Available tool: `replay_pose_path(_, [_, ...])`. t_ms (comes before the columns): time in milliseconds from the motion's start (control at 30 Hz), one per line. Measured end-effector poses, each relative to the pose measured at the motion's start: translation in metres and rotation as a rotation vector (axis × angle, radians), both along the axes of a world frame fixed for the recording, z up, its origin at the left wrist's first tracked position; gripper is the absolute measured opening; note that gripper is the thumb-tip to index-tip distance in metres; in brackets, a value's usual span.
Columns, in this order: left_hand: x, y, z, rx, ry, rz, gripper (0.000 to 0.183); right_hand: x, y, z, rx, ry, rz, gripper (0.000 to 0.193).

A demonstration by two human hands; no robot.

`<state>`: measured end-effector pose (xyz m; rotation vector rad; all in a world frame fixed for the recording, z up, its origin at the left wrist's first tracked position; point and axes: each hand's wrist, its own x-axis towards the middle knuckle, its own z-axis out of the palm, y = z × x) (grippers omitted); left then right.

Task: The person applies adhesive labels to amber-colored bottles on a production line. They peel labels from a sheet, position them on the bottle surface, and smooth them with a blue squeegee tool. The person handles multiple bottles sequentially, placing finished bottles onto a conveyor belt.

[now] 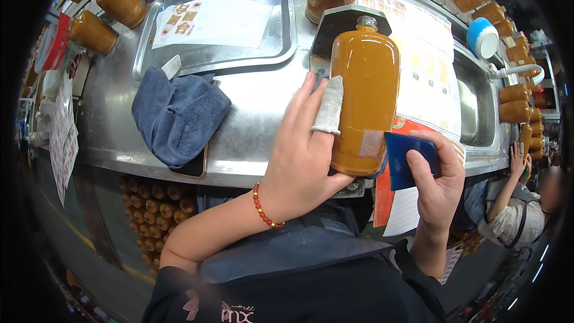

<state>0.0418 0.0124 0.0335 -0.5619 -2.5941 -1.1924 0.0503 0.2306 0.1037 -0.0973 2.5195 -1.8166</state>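
A flat amber-brown glass bottle with a bare threaded neck lies tilted on a dark metal stand in front of me. My left hand steadies it, fingers along its left side and thumb under its base. A grey cloth sleeve covers one finger of that hand. Low on the bottle's face sits a small pale label patch. In my right hand a blue flat scraper is pinched between thumb and fingers, its edge close beside the label patch. Whether it touches the glass I cannot tell.
Left of the bottle lie a folded blue towel and a metal tray with printed sheets. More amber bottles stand around the bench. A sink is at the right, with another person beyond.
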Motion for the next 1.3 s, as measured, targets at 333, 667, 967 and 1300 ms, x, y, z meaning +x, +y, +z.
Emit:
replay_pose_path(333, [0.000, 0.001, 0.001, 0.174, -0.041, -0.066, 0.101, -0.009, -0.007, 0.003, 0.051, -0.069, 0.146, 0.022])
replay_pose_path(667, [-0.008, 0.004, -0.017, 0.417, -0.153, -0.042, 0.081, -0.011, 0.006, 0.011, -0.035, 0.004, -0.013, 0.023])
replay_pose_path(967, [-0.007, 0.000, -0.020, 0.529, -0.272, -0.097, 0.082, 0.008, 0.041, -0.019, -0.328, -0.093, -0.219, 0.028])
replay_pose_path(1300, [-0.002, -0.002, -0.021, 0.248, -0.123, -0.082, 0.080, 0.017, -0.013, -0.022, 0.595, 0.702, 0.082, 0.038])
